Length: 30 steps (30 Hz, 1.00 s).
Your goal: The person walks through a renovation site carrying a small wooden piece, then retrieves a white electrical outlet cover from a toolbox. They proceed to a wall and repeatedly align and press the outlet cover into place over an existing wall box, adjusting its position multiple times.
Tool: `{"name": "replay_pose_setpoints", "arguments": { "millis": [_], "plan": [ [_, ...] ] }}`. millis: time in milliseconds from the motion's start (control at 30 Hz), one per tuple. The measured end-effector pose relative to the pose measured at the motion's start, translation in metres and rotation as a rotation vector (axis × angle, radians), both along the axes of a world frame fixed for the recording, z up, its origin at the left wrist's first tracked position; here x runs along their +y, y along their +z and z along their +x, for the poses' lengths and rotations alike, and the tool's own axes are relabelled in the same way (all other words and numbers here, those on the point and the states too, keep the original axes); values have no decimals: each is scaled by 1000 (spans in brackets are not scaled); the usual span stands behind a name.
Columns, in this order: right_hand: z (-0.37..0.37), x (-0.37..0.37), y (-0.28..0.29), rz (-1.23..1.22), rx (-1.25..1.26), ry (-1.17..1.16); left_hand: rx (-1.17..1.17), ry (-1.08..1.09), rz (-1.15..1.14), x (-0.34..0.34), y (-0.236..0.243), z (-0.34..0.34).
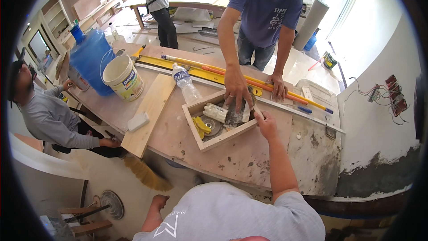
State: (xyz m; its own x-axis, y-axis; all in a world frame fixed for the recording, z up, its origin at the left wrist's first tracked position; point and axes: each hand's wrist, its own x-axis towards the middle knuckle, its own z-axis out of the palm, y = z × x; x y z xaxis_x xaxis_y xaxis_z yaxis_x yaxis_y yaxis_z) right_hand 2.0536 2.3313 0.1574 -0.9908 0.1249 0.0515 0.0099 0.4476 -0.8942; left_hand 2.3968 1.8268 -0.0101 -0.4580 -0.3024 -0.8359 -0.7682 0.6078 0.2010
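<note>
My right hand (267, 126) is closed on the right corner of a shallow wooden box (228, 133) on the table. Inside the box lie yellow gloves (200, 126), a grinding disc (213, 125), a whitish cylinder (216, 112) and a flat grey tool (235, 118). Across the table, a co-worker's hand (236, 87) reaches into the box over the grey tool. Their other hand (278, 87) rests by the long poles. My left hand (159, 201) hangs low beside my body, away from the table, its fingers curled and nothing visible in them.
On the table (232, 165) are a plank (154, 111) with a white block (138, 122), a water bottle (187, 85), a white bucket (123, 80), a blue jug (91, 60) and long poles (303, 96). A person (62, 120) with a broom (145, 174) is left; loose wires (374, 93) hang right.
</note>
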Motion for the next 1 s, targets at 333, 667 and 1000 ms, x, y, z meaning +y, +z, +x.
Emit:
{"name": "replay_pose_setpoints", "arguments": {
  "millis": [333,667,1000],
  "plan": [
    [-6,5,-10,-5,39,31,61,32,54,-19,-39,17],
    [-10,8,-22,1,74,46,23,-9,34,-25,-41,18],
    [-8,6,-23,-111,44,9,3,45,32,-27,-43,21]
  ]
}}
